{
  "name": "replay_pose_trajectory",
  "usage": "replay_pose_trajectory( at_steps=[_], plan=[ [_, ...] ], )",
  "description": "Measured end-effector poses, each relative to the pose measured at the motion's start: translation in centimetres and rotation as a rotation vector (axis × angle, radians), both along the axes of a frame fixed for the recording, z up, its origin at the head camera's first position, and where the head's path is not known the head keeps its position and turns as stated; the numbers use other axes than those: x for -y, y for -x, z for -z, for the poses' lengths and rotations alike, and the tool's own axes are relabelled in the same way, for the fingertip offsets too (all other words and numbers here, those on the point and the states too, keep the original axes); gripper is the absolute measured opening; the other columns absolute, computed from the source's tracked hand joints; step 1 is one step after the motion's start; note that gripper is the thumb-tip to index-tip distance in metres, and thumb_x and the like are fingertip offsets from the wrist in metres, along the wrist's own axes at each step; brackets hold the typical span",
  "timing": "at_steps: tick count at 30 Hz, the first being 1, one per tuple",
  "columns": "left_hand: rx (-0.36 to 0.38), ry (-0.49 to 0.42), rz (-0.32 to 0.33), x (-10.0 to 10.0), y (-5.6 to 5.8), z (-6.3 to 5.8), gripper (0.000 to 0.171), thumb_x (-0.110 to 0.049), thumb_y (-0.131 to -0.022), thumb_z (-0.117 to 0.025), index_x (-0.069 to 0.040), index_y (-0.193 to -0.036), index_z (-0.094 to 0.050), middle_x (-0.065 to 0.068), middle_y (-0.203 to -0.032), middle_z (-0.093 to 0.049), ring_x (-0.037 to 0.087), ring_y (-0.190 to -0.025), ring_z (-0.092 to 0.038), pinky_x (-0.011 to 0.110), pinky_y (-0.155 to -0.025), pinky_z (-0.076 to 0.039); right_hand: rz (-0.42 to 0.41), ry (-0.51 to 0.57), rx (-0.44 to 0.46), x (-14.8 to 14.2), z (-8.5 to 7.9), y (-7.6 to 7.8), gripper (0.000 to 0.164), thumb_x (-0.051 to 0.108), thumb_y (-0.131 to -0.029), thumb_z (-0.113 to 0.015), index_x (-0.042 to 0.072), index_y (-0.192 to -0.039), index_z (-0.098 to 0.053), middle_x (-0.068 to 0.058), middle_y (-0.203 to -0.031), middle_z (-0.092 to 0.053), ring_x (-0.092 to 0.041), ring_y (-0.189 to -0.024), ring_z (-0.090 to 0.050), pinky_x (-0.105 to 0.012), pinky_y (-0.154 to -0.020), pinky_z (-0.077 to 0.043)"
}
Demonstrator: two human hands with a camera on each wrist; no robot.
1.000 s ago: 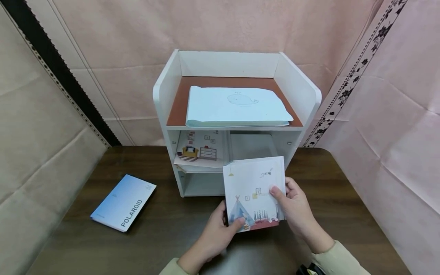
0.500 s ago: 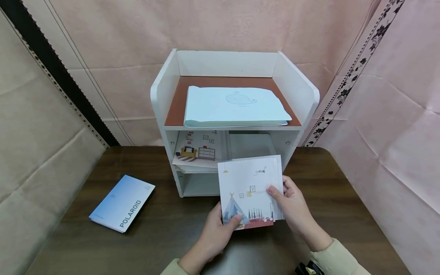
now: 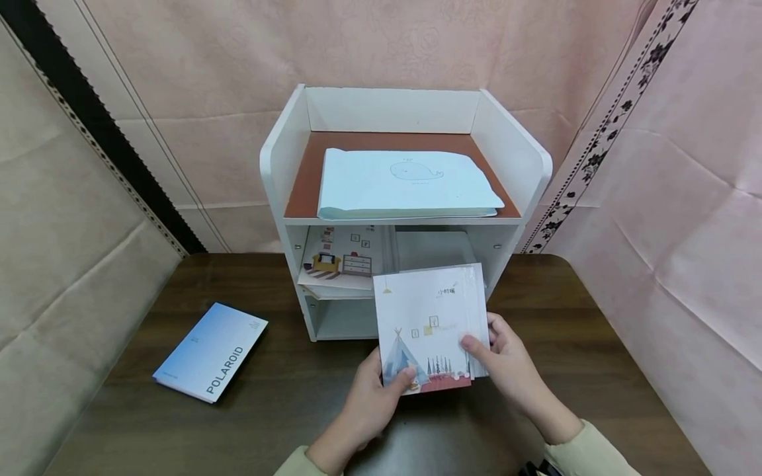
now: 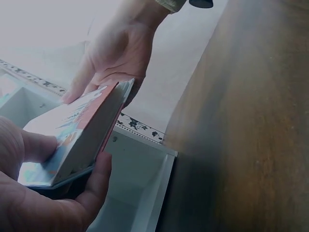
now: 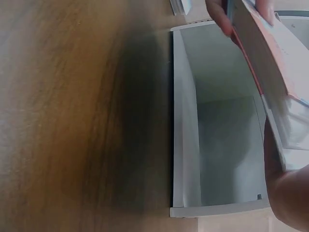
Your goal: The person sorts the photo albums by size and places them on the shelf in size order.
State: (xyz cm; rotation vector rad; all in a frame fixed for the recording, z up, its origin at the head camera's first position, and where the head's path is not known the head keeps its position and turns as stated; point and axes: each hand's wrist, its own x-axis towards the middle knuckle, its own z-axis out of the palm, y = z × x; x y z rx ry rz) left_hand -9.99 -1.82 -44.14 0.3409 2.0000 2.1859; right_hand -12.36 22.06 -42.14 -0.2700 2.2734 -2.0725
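Observation:
Both hands hold a small stack of books point(image 3: 417, 311) in front of the shelf; the top cover is white, with a blue tent drawing and a pink lower edge. My left hand point(image 3: 370, 400) grips the lower left corner, thumb on the cover and fingers underneath. At the right edge my right hand point(image 3: 508, 367) pinches the stack, its thumb on top. A white layer sticks out past the top cover on the right. In the left wrist view the thick white page edges point(image 4: 91, 130) show between the covers.
A white shelf unit point(image 3: 284, 158) stands behind, with a pale blue whale-print pad point(image 3: 411, 185) on top and illustrated books point(image 3: 345, 258) on its middle level. On the dark wooden table point(image 3: 238, 430), a blue POLAROID book point(image 3: 211, 350) lies at left. Fabric walls surround the table.
The stack has shifted slightly left and up in the hands. More of the layer beneath shows along its right side. The shelf and the blue book stay in place.

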Motion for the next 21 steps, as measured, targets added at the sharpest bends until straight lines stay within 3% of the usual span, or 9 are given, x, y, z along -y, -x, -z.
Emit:
replay_pose_trajectory(
  at_steps=[10, 21],
  plan=[
    [-0.027, -0.006, -0.003, 0.1, 0.5, -0.7, 0.038, -0.011, -0.096, -0.061, -0.012, -0.132, -0.052, 0.004, -0.115, -0.067, 0.018, -0.103, -0.064, 0.029, -0.083, -0.053, -0.031, 0.024, -0.022, -0.2, 0.3, -0.1, 0.045, 0.009, -0.095, -0.063, -0.003, -0.131, -0.039, -0.022, -0.121, -0.061, -0.026, -0.099, -0.066, -0.036, -0.081, -0.055],
    [-0.043, -0.028, 0.001, 0.0, 1.4, -2.0, 0.038, -0.015, -0.097, -0.060, -0.013, -0.134, -0.052, 0.004, -0.118, -0.066, 0.018, -0.105, -0.063, 0.028, -0.084, -0.053, 0.037, 0.003, -0.010, -0.2, -0.4, 0.2, 0.048, 0.016, -0.093, -0.067, 0.002, -0.130, -0.040, -0.017, -0.120, -0.064, -0.027, -0.094, -0.068, -0.038, -0.079, -0.056]
  ],
)
